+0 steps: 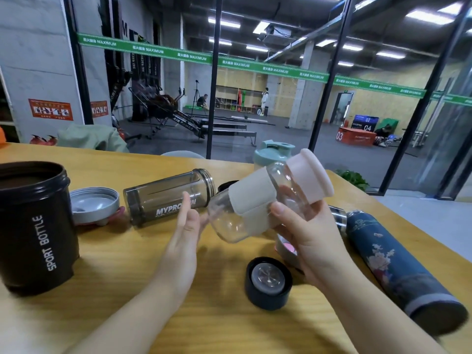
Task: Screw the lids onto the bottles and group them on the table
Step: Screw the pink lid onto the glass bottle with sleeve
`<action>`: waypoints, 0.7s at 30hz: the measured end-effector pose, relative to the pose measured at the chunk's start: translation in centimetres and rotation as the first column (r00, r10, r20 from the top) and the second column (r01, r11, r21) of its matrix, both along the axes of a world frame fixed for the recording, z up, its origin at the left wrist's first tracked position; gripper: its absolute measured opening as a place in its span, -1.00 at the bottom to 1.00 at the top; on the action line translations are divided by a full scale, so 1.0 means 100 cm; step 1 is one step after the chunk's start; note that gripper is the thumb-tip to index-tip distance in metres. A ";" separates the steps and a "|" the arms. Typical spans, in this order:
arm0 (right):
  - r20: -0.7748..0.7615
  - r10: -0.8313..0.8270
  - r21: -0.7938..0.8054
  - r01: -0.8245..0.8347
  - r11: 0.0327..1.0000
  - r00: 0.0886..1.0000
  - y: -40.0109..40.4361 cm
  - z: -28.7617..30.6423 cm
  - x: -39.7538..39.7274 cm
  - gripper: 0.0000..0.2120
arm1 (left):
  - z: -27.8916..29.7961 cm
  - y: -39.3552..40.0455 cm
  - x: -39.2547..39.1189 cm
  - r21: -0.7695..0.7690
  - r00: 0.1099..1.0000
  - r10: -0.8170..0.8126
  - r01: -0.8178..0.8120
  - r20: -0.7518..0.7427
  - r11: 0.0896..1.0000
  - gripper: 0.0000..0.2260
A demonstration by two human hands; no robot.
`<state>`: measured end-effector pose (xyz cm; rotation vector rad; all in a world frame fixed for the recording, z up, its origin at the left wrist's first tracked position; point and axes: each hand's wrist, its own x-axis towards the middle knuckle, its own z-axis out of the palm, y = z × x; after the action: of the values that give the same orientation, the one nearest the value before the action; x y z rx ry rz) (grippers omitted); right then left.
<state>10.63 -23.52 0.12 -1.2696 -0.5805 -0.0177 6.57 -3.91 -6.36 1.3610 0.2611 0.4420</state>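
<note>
Glass bottle point(245, 208) w/ pink lid point(313, 175), right hand point(309, 233) fingers gripping it; left hand point(187, 221) fingers straight, holding nothing

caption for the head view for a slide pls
Right hand holds a clear glass bottle with pink lid tilted above the wooden table, left hand open beside it.

Pink lid point(312, 175), black cap point(268, 282), navy floral flask point(398, 267).
</note>
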 end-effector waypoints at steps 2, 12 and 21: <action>0.110 -0.098 -0.021 0.100 0.995 0.989 -0.003 0.001 0.001 -0.17 | 0.004 -0.016 -0.007 0.161 1.000 -0.010 0.009 0.009 0.987 -0.31; 0.329 -0.409 -0.017 0.438 0.899 0.851 -0.023 0.029 0.027 -0.30 | 0.013 -0.032 0.012 0.421 0.999 -0.025 0.033 -0.024 0.906 -0.64; 0.328 -0.534 -0.130 0.597 0.792 0.779 -0.040 0.042 0.081 -0.26 | 0.012 -0.028 0.025 0.534 0.991 0.022 0.054 -0.135 0.844 -0.79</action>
<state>18.73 -27.56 4.29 -1.6486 -0.4173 -0.6677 9.05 -6.67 -5.18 1.9518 0.2466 0.4251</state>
